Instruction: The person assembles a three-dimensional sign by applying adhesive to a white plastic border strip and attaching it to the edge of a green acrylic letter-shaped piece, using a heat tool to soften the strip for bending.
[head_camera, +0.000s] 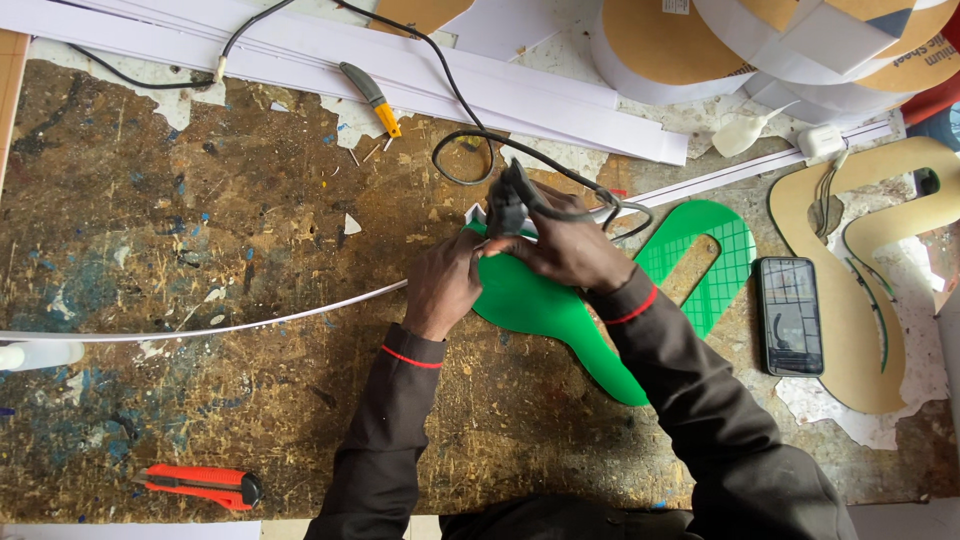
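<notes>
Far left: clear bottle (40, 354) at the bench edge, red cutter (200, 486) low on the bench (200, 200), both well apart from the work. White strip (250, 325) runs in from the left edge and rises to your hands, so keep it flat on the bench, no twist, as it feeds in. Small yellow-tipped tool (371, 97) lies up top near the white profiles (400, 60), untouched. Your left hand (443, 283) is clenched down on the strip where it meets the green letter (560, 310); the pinch itself is hidden, fingers curled, looks like it's pressing strip against the letter's edge. Hold that pressure close to the tool tip, not back along the strip, or the bend will spring off. Right hand (565, 245) is wrapped round the dark corded tool (510, 205), nose just above the letter's top-left edge, touching or nearly; can't tell which. Keep the nose square to the edge and move in short steps round the curve. Cord (470, 150) loops behind the tool and trails over your right hand; watch it doesn't drag across the strip. Right of the letter: phone (790, 315) face up, then brown cut-out (880, 290), both clear of your sleeves.
</notes>
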